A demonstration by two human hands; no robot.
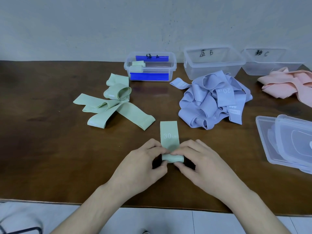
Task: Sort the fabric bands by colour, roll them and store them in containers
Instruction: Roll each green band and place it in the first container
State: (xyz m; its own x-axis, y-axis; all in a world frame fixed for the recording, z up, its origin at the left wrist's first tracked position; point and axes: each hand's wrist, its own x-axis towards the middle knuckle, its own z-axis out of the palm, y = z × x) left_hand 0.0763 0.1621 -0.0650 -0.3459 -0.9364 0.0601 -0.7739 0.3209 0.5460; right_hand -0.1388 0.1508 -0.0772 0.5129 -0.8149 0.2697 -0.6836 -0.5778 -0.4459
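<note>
Here, the left hand point(143, 163) and right hand point(200, 163) both pinched the rolled near end of a green band point(169, 137) on the brown table point(50, 149), fingertips meeting atop the roll, thumbs beneath. Its flat "30 LB" length ran toward twelve o'clock; loose green bands point(111, 105) lay at ten o'clock.

Soft, even light fell from above; my fingers point(166, 150) cast a small dark shadow on the worktop point(50, 141), which showed faint sheen. Edges bowed from the wide lens, slightly soft.
</note>
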